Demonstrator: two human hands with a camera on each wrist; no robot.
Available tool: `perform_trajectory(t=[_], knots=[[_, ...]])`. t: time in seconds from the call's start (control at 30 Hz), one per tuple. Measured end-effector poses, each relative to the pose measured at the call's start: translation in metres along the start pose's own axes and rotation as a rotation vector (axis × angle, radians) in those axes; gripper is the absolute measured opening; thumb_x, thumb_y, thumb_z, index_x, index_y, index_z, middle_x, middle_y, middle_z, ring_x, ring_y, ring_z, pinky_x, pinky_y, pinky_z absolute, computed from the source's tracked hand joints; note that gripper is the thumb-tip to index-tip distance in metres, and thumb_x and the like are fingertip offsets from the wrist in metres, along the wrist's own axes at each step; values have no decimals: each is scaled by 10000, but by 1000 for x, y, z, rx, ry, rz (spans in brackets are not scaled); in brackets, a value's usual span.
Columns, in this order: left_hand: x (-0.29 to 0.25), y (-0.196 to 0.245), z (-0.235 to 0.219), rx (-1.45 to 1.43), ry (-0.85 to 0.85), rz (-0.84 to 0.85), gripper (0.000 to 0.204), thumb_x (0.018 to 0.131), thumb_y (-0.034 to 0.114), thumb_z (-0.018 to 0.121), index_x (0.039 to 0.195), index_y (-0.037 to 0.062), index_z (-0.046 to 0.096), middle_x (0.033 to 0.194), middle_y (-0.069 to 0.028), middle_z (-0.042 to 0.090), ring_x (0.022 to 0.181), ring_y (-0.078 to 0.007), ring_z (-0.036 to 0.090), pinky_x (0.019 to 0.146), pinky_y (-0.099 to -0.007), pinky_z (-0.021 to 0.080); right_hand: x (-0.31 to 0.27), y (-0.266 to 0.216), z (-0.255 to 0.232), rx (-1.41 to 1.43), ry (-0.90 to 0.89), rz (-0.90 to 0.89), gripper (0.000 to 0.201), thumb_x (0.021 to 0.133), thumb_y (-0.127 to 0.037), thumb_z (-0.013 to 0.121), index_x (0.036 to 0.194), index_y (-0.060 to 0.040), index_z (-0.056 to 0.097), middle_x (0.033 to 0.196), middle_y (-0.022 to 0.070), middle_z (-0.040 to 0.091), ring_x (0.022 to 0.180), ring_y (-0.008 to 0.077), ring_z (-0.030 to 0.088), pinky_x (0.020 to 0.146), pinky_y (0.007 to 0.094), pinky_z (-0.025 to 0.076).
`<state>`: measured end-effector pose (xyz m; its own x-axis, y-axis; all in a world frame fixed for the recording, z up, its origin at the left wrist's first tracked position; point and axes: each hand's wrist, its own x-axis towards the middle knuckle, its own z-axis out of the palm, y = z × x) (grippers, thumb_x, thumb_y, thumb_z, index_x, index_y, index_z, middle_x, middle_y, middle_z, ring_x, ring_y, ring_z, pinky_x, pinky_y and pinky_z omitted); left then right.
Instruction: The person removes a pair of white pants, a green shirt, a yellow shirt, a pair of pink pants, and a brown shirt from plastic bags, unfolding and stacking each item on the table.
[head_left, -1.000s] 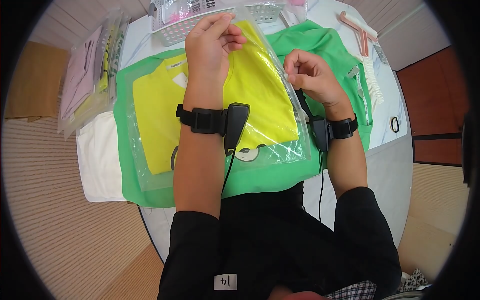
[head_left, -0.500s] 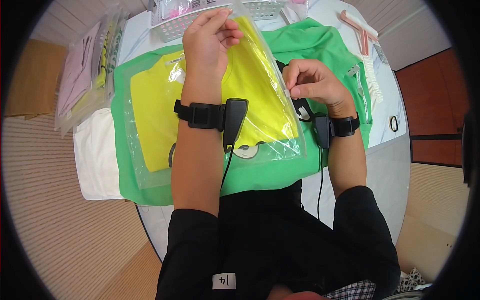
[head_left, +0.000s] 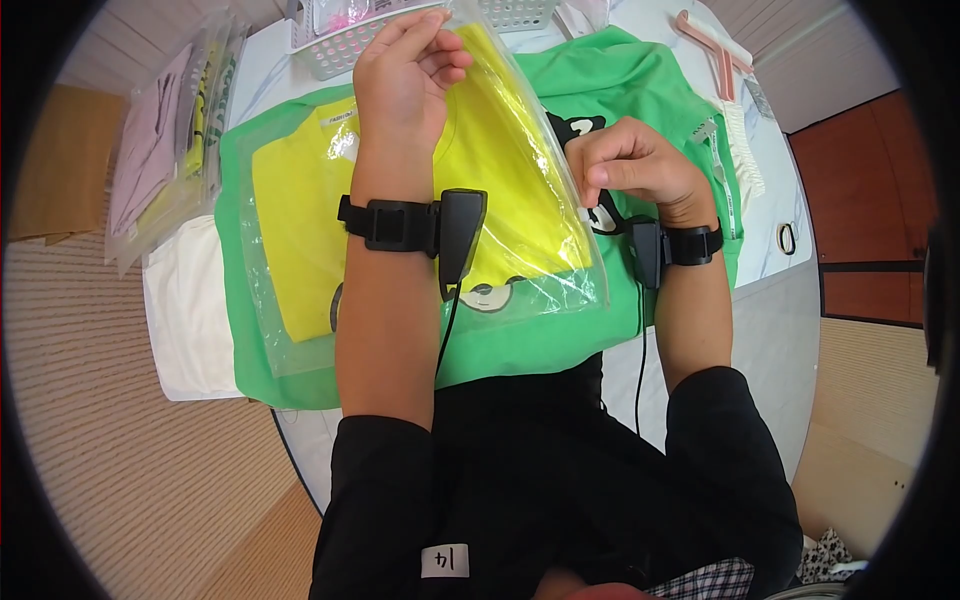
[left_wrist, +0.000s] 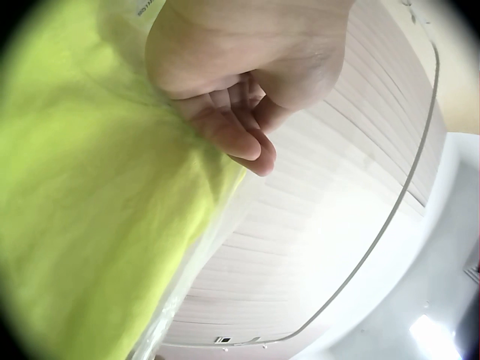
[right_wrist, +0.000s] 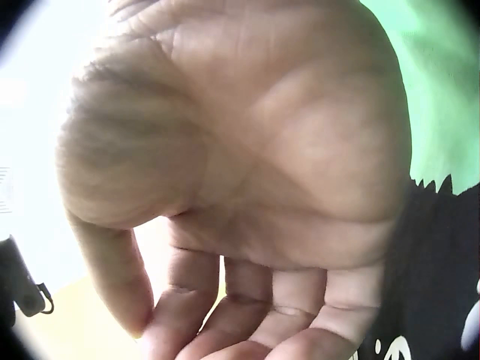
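Sealing clear plastic bag (head_left: pixel 571 290) seems step in hand, yellow top (head_left: pixel 510 170) inside. Bag lies on green garment (head_left: pixel 640 90), between near edge of worktop (head_left: pixel 782 185) and perforated basket (head_left: pixel 345 54) by far edge. Left hand (head_left: pixel 405 88): fingers curled, thumb and forefinger pinching bag's far corner. Right hand (head_left: pixel 640 172): fingers bent, thumb against forefinger, pinching bag's right side part-way down. Next move likely calls for left hand to hold corner taut, right to work toward worktop's near edge.

My right hand (right_wrist: pixel 240 165) shows its palm, thumb (right_wrist: pixel 116 277) meeting the curled index finger (right_wrist: pixel 187 277). Green cloth (right_wrist: pixel 442 90) with a jagged black print (right_wrist: pixel 435 255) lies right, blurred yellow cloth (right_wrist: pixel 86 315) lower left, a black box (right_wrist: pixel 21 283) at the left edge.
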<state>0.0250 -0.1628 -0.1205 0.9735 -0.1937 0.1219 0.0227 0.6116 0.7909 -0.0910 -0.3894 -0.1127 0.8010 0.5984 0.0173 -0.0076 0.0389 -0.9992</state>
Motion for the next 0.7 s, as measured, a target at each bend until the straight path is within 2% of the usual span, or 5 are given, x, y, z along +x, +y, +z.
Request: perform_trajectory(t=[0.17, 0.23, 0.37, 0.43, 0.7], knots=[[0, 0, -1, -9, -13, 8, 195, 892, 111, 580, 1019, -34, 611, 742, -51, 604, 643, -144, 578, 575, -240, 458, -2, -5, 3, -52, -8, 43, 306, 810, -250, 685, 675, 25, 680, 684, 90, 613, 655, 161, 557, 632, 266, 416], [1, 0, -2, -3, 7, 4, 188, 890, 108, 581, 1014, -28, 617, 741, -49, 606, 645, -141, 576, 573, -240, 456, -3, -6, 2, -42, -63, 57, 240, 848, -147, 645, 701, 37, 690, 681, 71, 626, 649, 125, 548, 630, 241, 429], [5, -2, -6, -31, -4, -10, 172, 888, 104, 584, 1006, -15, 625, 740, -44, 608, 642, -139, 573, 576, -241, 455, -5, -5, 1, -69, -76, 111, 237, 846, -151, 651, 714, 38, 703, 671, 66, 620, 600, 117, 520, 575, 247, 418], [5, -3, -3, -41, 53, -20, 74, 870, 113, 608, 824, 58, 591, 649, -38, 578, 542, -148, 558, 483, -229, 431, -6, -7, 2, -67, -81, 117, 237, 847, -151, 651, 714, 37, 703, 669, 61, 617, 597, 117, 518, 566, 247, 415], [11, -5, -10, -127, 60, -31, 83, 875, 103, 600, 799, 83, 576, 637, -19, 559, 525, -128, 526, 472, -229, 412, -12, -10, 3, -107, -129, 146, 225, 847, -147, 646, 718, 28, 707, 665, 47, 605, 588, 112, 512, 551, 238, 410]])
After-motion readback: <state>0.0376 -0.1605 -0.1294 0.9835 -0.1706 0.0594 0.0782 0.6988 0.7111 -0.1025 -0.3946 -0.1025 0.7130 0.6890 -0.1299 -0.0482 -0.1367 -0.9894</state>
